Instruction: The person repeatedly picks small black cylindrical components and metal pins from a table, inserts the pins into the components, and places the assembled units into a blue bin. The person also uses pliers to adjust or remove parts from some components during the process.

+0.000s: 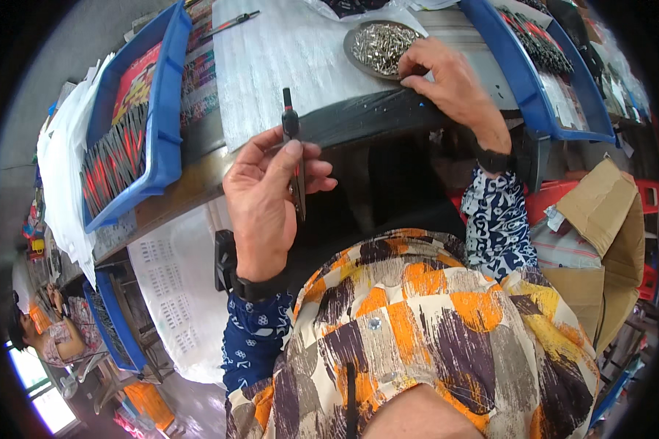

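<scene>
My left hand holds a black and red drawing compass upright between thumb and fingers, its knob pointing up and its metal tips below. Over at the right, my right hand is at the rim of a round dish full of small silvery metal pieces. Its thumb and index finger are pinched together; whatever is between them is too small to make out. The dish rests on a white foam sheet covering the worktable.
A blue bin at left holds several black and red compasses. Another blue bin stands at right with more black pieces. A dark strip runs along the table's front edge. An open cardboard box sits at right. Another person is far left.
</scene>
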The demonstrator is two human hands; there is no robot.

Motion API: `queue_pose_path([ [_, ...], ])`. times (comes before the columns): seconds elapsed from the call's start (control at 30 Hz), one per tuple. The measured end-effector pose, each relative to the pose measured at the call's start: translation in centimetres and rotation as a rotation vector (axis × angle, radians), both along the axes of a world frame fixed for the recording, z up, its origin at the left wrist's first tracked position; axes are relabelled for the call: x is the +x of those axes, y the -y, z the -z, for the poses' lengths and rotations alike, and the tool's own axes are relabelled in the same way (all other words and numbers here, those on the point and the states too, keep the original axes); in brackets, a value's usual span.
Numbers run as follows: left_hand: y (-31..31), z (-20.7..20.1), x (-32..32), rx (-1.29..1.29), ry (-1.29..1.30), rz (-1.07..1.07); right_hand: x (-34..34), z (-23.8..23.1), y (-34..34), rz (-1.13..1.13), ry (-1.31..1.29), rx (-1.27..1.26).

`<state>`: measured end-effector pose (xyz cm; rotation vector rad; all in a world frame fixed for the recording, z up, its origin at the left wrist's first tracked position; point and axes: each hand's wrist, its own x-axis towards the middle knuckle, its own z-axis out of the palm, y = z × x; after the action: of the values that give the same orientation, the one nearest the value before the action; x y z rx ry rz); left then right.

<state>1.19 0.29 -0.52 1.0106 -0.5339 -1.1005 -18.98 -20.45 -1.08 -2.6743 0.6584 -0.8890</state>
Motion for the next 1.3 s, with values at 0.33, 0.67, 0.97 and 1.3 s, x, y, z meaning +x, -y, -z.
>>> queue_pose_path([
  [0.33,0.0,0.9,0.3,0.008,-0.091,0.009,-0.7,0.4,-0.9,0.069,0.132,0.342],
  [0.67,0.0,1.0,-1.1,0.035,0.014,0.002,1.8,-0.4,-5.9,-0.073,0.472,0.358],
  [0.97,-0.7,1.2,-2.8,-0.023,0.003,0.015,5.1,0.4,-11.4,-0.189,0.642,0.673],
  [1.3,-0.9,1.2,-3.2,-0.06,0.046,-0.005,5.7,1.3,-11.5,-0.139,0.622,0.257],
])
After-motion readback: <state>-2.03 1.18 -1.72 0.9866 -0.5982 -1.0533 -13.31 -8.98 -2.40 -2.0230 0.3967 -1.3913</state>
